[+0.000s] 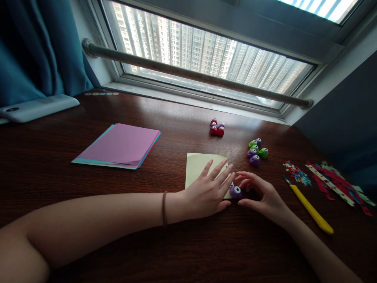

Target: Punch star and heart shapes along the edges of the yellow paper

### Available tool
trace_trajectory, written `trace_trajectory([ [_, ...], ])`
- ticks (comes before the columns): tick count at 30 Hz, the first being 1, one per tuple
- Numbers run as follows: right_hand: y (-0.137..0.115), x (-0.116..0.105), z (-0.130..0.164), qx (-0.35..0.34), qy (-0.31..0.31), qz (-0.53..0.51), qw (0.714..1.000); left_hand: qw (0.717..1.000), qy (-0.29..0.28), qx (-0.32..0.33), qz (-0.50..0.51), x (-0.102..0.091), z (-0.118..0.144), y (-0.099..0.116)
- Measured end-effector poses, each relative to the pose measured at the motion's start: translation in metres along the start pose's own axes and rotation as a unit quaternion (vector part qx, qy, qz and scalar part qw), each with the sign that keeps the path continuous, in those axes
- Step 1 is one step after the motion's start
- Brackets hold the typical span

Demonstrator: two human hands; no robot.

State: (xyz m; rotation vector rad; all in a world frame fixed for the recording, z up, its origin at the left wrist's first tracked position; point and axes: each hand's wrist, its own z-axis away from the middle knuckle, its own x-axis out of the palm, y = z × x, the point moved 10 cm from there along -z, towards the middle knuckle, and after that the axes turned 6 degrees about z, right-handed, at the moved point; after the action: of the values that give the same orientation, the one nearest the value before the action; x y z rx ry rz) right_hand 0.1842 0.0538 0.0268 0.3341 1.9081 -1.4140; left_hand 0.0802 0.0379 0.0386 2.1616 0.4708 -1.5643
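Purple punch [235, 191], a small rounded craft tool with a white top, sits at the near right corner of a pale yellow sheet [200, 167] on the dark wooden worktop [176, 243]. The left hand [207, 192] lies flat and spread on that sheet, fingers straight and together-ish, pressing it down; its fingertips come just beside the punch. A brown band [164, 208] circles its wrist. The right hand [260, 194] is loosely curled, thumb and fingers half open around the punch from the right side; whether they actually touch it cannot be told.

Right of that hand a yellow craft knife [312, 212] lies slanted, and past it a scatter of red, blue and white paper scraps [330, 179]. Behind the hands stands a cluster of green and purple punches [257, 151], and farther back a smaller group of red punches [217, 128]. To the left rests a stack of pink and blue paper [120, 146]. A white device [35, 107] lies at the far left edge by a teal curtain [38, 47]. The window [206, 51] behind, crossed by a metal rail [191, 74], looks out on tall apartment blocks.
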Motion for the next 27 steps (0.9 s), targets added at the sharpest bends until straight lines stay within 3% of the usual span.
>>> trace_trajectory([
  [8, 0.003, -0.004, 0.001, -0.005, 0.019, -0.084, 0.996, 0.998, -0.003, 0.026, 0.054, 0.002, 0.001, 0.002],
  [19, 0.004, -0.003, 0.002, 0.001, 0.031, -0.069, 0.997, 0.996, -0.011, 0.024, 0.087, 0.005, 0.001, 0.0],
  [24, 0.011, -0.024, -0.009, 0.054, 0.152, -0.034, 0.986, 0.995, -0.012, 0.019, 0.095, 0.006, 0.001, -0.001],
  [27, -0.002, -0.038, -0.027, 0.067, 0.219, 0.054, 0.972, 0.994, -0.018, 0.017, 0.103, 0.008, 0.0, -0.001],
])
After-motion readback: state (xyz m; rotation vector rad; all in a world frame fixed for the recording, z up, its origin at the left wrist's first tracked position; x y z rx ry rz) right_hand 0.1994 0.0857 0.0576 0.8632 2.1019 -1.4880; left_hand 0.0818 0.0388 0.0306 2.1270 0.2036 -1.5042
